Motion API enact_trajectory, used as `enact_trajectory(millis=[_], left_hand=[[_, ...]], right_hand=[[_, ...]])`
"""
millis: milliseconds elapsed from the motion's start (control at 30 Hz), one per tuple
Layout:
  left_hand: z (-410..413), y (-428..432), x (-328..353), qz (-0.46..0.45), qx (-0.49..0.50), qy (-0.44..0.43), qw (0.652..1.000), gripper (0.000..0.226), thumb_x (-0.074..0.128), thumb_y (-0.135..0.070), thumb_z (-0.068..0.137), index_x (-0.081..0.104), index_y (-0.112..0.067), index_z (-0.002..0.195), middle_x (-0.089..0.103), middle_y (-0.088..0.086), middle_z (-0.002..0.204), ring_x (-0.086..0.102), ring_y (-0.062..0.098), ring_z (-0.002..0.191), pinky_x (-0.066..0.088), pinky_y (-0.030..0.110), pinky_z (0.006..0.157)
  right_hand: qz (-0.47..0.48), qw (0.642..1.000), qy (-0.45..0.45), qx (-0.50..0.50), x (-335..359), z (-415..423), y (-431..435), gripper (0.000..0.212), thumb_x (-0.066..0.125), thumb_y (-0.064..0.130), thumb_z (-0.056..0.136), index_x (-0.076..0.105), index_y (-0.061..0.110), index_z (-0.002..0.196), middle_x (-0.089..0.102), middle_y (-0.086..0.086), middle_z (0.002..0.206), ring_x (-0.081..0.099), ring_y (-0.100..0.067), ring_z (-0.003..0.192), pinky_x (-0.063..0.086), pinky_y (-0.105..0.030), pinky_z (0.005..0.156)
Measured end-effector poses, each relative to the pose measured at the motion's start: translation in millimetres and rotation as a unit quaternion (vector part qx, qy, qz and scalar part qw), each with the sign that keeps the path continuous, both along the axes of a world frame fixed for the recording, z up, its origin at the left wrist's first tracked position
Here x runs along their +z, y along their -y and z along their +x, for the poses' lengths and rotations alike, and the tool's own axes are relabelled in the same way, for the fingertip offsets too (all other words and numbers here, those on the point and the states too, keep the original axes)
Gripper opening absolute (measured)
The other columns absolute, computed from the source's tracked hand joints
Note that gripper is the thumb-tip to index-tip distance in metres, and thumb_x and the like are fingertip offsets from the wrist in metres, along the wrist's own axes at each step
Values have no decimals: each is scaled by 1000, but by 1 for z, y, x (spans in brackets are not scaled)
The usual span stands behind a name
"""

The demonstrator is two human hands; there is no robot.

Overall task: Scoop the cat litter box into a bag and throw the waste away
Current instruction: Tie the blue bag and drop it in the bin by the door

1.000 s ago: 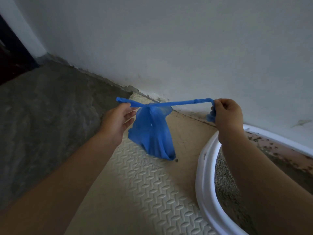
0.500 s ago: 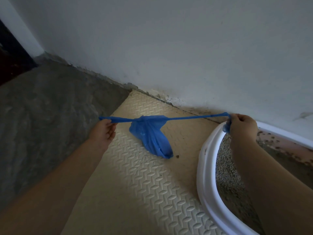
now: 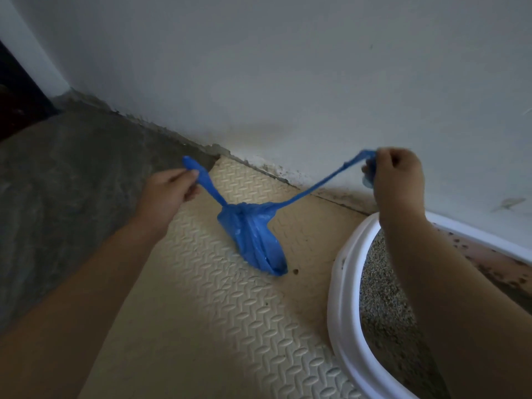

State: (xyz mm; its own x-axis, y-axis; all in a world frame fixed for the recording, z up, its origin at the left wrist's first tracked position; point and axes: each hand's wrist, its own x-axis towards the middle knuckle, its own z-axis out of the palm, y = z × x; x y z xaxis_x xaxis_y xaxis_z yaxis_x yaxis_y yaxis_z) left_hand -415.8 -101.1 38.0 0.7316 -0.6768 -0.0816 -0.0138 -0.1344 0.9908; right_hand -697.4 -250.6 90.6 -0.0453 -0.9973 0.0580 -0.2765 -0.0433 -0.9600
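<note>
A small blue plastic bag (image 3: 253, 234) hangs knotted between my hands, its lower tip touching the mat. My left hand (image 3: 167, 191) grips one stretched handle strand at the left. My right hand (image 3: 394, 177) grips the other strand, raised near the wall on the right. Both strands slope down to the knot at the bag's neck. The white-rimmed litter box (image 3: 342, 283) lies at the lower right, with grey litter inside, partly hidden by my right forearm.
A beige embossed foam mat (image 3: 218, 326) covers the floor under the bag and box. Bare grey concrete floor (image 3: 57, 197) lies to the left. A white wall (image 3: 288, 67) runs behind. A small dark crumb (image 3: 295, 272) lies by the bag's tip.
Both hands have risen and the strands now slope down in a V instead of running level. The bag's neck has drawn tighter at the knot.
</note>
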Motion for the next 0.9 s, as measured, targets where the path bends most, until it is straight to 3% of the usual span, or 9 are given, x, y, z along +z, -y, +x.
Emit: enact_trajectory(millis=[100, 233, 433, 600, 733, 900], left_hand=[[-30, 20, 20, 26, -100, 104, 989, 19, 56, -15, 94, 69, -22, 83, 68, 0, 75, 64, 5, 66, 50, 17, 66], [-56, 41, 23, 17, -162, 109, 981, 20, 51, -13, 96, 67, -10, 85, 69, 6, 83, 66, 4, 61, 48, 14, 60], [-76, 51, 18, -12, -194, 74, 978, 15, 59, -14, 92, 67, -26, 88, 72, -4, 79, 69, 12, 73, 52, 23, 70], [-95, 50, 21, -1, -222, 96, 970, 16, 69, -21, 83, 74, -28, 96, 73, -12, 89, 67, 1, 88, 50, 18, 81], [-108, 52, 23, 6, -194, 127, 973, 14, 70, -23, 83, 74, -25, 97, 72, -15, 80, 66, -4, 77, 45, 7, 67], [-108, 55, 26, 10, -180, 144, 973, 10, 68, -24, 86, 76, -23, 93, 62, -22, 55, 56, -8, 57, 41, 9, 57]], right_hand=[[-36, 994, 85, 58, 37, 29, -4, 23, 44, 16, 98, 60, 0, 97, 64, 0, 72, 63, -7, 66, 49, -18, 57], [-55, 974, 163, 150, 70, 55, -22, 19, 43, 9, 98, 56, -5, 99, 67, -17, 87, 64, -6, 61, 50, -19, 57], [-48, 961, 150, 225, 79, 59, -40, 15, 43, 10, 100, 54, 3, 93, 68, -14, 84, 63, -2, 59, 47, -15, 57], [-55, 959, 122, 248, 83, 57, -41, 15, 44, 10, 100, 54, 3, 93, 68, -7, 79, 61, 1, 57, 45, -12, 56], [-54, 954, 121, 267, 83, 59, -41, 16, 45, 13, 100, 56, 6, 91, 71, -9, 81, 66, -5, 67, 50, -17, 63], [-71, 956, 109, 262, 82, 57, -40, 15, 46, 14, 100, 56, 7, 91, 71, -8, 83, 64, -5, 65, 48, -17, 62]])
